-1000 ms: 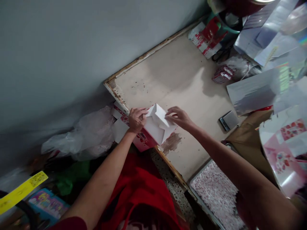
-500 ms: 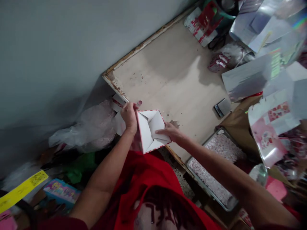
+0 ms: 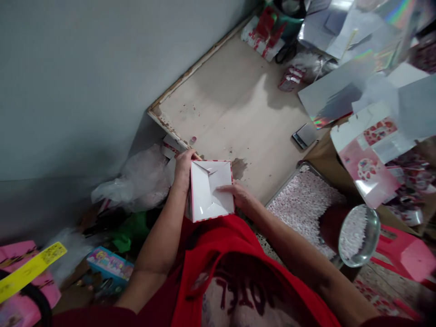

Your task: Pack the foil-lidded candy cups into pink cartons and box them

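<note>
Far to the left of the hands, a yellow strip (image 3: 32, 269) lies over a pink packet (image 3: 15, 302) at the lower edge, and nearer in a bright printed box (image 3: 109, 263) sits on the floor beside something green (image 3: 127, 231). Just to the left of the left hand, a crumpled clear plastic bag (image 3: 136, 179) lies heaped against the grey wall. The left hand (image 3: 183, 167) is closed on the left wall of a small white box (image 3: 210, 190) with a red-patterned rim, fingers curled over its edge, the thumb hidden behind it. The box is held open side up, above the red shirt and just at the near edge of the worn beige table (image 3: 238, 104). The right hand (image 3: 238, 194) grips the box's right wall, its fingers (image 3: 223, 188) lying flat inside on the folded white floor flaps. Beyond the right hand, a small dark device (image 3: 304, 135) rests on the table, and a red-and-white packet (image 3: 291, 78) lies further off. To the right of the right hand, a metal tray (image 3: 301, 204) holds pale speckled filling, with a clear glass bowl (image 3: 358, 235) of the same stuff beside it. Further right, shiny holographic sheets (image 3: 335, 95) and a pink printed card (image 3: 369, 163) are piled up.
</note>
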A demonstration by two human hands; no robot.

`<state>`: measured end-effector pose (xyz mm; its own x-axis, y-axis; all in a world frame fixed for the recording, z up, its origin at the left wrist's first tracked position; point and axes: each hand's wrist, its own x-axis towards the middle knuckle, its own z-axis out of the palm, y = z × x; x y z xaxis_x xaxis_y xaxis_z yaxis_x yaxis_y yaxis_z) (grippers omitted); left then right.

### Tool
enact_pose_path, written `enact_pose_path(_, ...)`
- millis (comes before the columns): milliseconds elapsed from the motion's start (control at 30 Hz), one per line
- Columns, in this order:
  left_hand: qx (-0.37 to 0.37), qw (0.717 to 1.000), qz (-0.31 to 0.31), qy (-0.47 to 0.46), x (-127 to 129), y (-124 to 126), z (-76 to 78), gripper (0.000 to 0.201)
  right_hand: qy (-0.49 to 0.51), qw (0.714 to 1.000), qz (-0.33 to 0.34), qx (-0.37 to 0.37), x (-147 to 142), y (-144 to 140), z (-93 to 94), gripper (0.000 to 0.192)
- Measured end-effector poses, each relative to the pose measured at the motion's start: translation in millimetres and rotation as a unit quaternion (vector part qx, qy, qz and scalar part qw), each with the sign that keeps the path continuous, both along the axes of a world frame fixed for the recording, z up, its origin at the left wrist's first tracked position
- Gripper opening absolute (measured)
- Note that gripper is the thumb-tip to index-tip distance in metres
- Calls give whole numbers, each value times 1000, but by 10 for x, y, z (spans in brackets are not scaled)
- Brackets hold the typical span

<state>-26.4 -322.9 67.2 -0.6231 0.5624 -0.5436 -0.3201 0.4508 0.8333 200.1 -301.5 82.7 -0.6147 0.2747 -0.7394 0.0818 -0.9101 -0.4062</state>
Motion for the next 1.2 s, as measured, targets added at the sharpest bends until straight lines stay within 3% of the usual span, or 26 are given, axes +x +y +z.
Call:
enact_pose_path(133,31,998,-37,31,270,191,469,50,10,999,-48,15,142,-47,88,60)
enact_pose_path(267,79,979,-182,38,484,480,904,45,60,994,-92,-25,268,102,190,66)
enact_pose_path(400,108,958,-258,58,570,847,1157,44,104,982,-160,14,332,316,254,77)
enact_pose_path(533,142,945,-285,78,536,1283,1285,41,130,964,-228,44,251,566,240,68)
enact_pose_path(633,153,934,-314,74,497,1678,1304,42,109,954,-272,62,174,889,207,61)
enact_pose_path(800,166,923,-344,47,378,2444,1196,43,116,951,-261,119,59,1625,271,68)
enact_pose_path(933,186,907,-378,13,153,2993,1131,44,102,946,-252,176,-73,2099,524,59)
enact_pose_path(1033,218,887,-407,10,-129,3302,1116,44,54,935,-185,299,-126,2231,784,33)
enact_pose_path(1100,261,879,-399,15,-343,3519,1044,47,-28,891,-85,446,-168,2209,857,8)
enact_pose_path(1133,279,883,-378,18,-432,3637,974,49,-80,849,-19,522,-201,2183,826,5)
enact_pose_path(1200,282,903,-322,36,-539,3870,756,49,-177,736,111,644,-304,2146,597,24)
